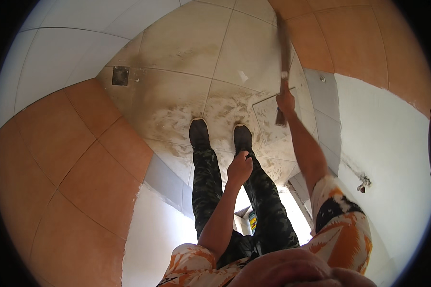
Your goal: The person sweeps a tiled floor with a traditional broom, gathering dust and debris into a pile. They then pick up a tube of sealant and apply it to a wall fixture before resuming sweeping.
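hands (240, 168) (286, 102): 2 | shoes (199, 134) (243, 137): 2 | long tool (285, 60) (blurred): 1 | dark floor square (120, 75): 1

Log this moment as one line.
right hand: gripping long brown tool | left hand: curled, nothing visible in it | floor: tiled, dirt-smeared

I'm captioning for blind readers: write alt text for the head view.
A person's right grip holds a long dark brown tool above a dirty beige tiled floor, while the left grip, loosely curled, shows over the camouflage right trouser leg. Orange wall tiles stand on both sides.
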### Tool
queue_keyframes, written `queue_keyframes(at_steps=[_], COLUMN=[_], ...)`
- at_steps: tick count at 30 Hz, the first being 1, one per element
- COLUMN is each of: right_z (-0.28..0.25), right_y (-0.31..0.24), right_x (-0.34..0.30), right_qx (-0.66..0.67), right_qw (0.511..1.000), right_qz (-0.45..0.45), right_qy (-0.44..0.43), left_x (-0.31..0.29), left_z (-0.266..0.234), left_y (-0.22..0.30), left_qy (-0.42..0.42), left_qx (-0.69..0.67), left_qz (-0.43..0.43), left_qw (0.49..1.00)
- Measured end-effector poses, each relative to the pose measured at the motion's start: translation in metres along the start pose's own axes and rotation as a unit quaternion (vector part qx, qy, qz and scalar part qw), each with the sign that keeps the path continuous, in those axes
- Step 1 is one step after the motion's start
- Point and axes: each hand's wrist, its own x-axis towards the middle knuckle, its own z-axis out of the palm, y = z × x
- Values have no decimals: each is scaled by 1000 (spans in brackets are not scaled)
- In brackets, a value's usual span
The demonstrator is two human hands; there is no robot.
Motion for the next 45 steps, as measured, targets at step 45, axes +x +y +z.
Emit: queue_keyframes(at_steps=[45], right_z=[-46], right_y=[-10], right_x=[-203], right_qx=[455], right_qw=[861], right_qz=[226], right_qy=[-41], left_x=[29], left_z=[30], left_y=[-25], left_qy=[84], left_qx=[140], left_qz=[15], left_qw=[986])
